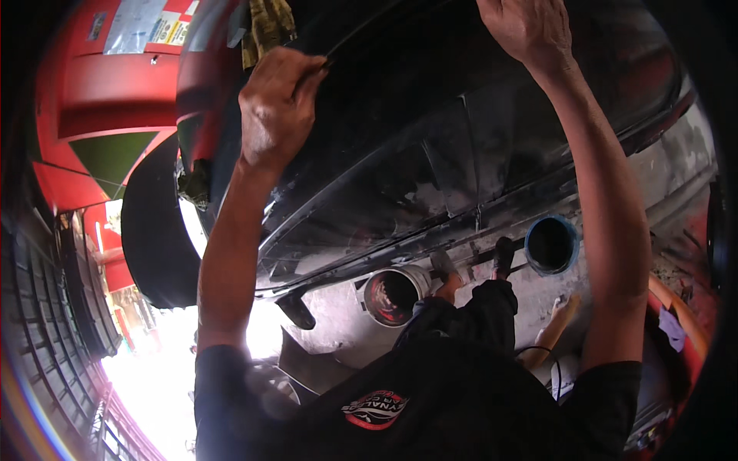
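Note:
My left hand (278, 104) is raised in front of a black car body (384, 184), thumb and fingertips pinched together. Whatever is between those fingertips, if anything, is too small or dark to make out. Close above this hand hangs a yellowish-brown crumpled cloth (267, 31). Farther right, my right hand (529, 29) reaches up over the dark panel at the top edge of the view. Its fingers are cut off there, so their hold is hidden. The panel has dull, dusty patches along its lower part.
A pale bucket (421, 283) and a blue-rimmed bucket (573, 247) stand on the floor by my feet. Another person's forearm (547, 334) shows low at right. A black tyre-like round shape (157, 230) is at left, beyond it a red wall (115, 81) and dark shutter (46, 307).

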{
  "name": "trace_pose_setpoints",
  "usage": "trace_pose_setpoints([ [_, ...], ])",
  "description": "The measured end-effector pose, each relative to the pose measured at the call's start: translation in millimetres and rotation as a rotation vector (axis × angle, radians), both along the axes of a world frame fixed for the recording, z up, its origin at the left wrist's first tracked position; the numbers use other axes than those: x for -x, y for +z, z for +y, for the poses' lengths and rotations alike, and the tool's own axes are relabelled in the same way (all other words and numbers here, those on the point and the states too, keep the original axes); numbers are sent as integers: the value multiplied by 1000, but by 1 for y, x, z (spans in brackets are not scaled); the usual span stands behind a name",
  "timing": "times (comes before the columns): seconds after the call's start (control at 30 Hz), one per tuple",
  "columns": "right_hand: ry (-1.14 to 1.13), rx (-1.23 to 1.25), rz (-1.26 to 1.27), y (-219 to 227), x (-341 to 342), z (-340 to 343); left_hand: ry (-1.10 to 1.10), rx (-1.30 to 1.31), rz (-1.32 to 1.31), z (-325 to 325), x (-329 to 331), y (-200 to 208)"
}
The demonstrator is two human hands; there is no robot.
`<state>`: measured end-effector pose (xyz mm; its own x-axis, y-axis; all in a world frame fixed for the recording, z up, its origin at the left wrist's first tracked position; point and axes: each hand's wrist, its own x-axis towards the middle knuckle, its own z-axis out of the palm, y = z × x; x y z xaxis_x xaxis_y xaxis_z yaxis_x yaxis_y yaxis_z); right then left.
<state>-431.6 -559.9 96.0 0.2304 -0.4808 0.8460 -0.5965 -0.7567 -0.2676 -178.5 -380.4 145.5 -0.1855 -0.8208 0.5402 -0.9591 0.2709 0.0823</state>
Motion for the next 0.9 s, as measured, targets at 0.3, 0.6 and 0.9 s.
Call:
trace_pose_setpoints([
  [0.3,16,-16,-2,0,-2,-2,-278,52,-51,-84,50,18],
  [0.6,-11,-39,-29,10,-4,2,-204,68,-101,-69,31,14],
  [0.9,-25,-9,-56,4,0,-2,-102,17,29,-23,7,5],
])
